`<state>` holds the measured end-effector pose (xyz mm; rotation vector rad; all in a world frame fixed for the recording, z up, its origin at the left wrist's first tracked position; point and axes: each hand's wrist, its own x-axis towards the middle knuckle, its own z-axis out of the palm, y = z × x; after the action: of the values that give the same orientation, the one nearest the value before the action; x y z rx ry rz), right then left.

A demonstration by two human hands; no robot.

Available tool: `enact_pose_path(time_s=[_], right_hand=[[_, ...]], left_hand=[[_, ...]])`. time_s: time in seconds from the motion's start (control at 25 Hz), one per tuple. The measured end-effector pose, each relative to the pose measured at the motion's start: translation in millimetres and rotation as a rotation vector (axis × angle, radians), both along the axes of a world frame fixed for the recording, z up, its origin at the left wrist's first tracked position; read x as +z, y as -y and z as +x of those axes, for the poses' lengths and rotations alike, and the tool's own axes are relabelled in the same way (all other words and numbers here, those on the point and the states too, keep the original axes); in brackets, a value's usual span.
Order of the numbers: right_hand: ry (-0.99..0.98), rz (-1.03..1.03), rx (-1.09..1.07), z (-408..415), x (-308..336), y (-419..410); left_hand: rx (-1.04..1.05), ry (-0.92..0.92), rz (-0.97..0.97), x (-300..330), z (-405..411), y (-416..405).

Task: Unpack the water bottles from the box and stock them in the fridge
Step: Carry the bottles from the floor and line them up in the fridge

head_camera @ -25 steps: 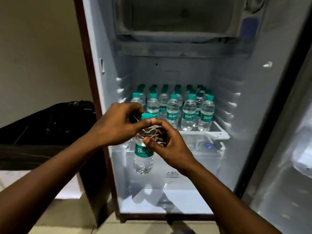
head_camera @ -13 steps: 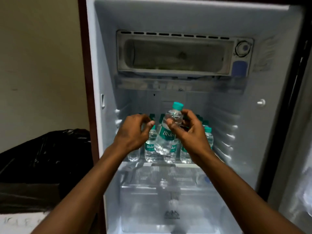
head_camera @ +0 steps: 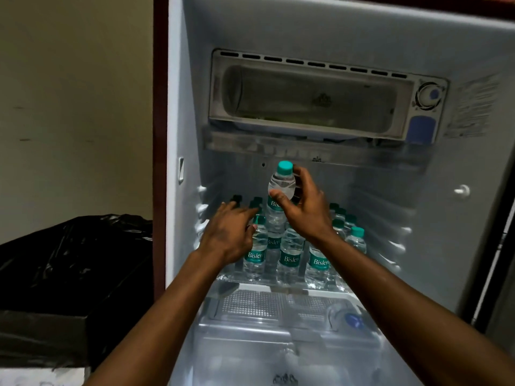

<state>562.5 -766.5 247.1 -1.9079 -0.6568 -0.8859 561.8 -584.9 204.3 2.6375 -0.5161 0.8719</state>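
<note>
Right hand (head_camera: 305, 211) pinching bottle (head_camera: 280, 196) upright by shoulder, raised over shelf (head_camera: 278, 285) rows, likely to clear caps. Left hand (head_camera: 230, 235) at 9 o'clock, fingers loose on stocked bottles (head_camera: 289, 259), probably steadying them; holding nothing.

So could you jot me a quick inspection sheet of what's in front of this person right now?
Surface: clear fridge shelf, crowded with bottles, inside the open fridge.
Job's things: held bottle upright, raised above the stocked bottles; no box in view.
Clutter: a capped item under the crisper cover; what it is cannot be told.
Hands: right hand grips the held bottle; left hand open, reaching among the caps on the left.
Cables: nothing seen.
Surroundings: black plastic-covered bulk left of the fridge, plain wall behind.
</note>
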Motion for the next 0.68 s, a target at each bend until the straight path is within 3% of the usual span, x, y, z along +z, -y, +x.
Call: enact_pose_path(time_s=[0.32, 0.68], right_hand=[[-0.215, 0.079, -0.086, 35, -10, -4], [-0.451, -0.261, -0.213, 61, 1, -6]], left_hand=[[-0.022, -0.049, -0.027, -14, 2, -2], [-0.031, -0.042, -0.048, -16, 2, -3]])
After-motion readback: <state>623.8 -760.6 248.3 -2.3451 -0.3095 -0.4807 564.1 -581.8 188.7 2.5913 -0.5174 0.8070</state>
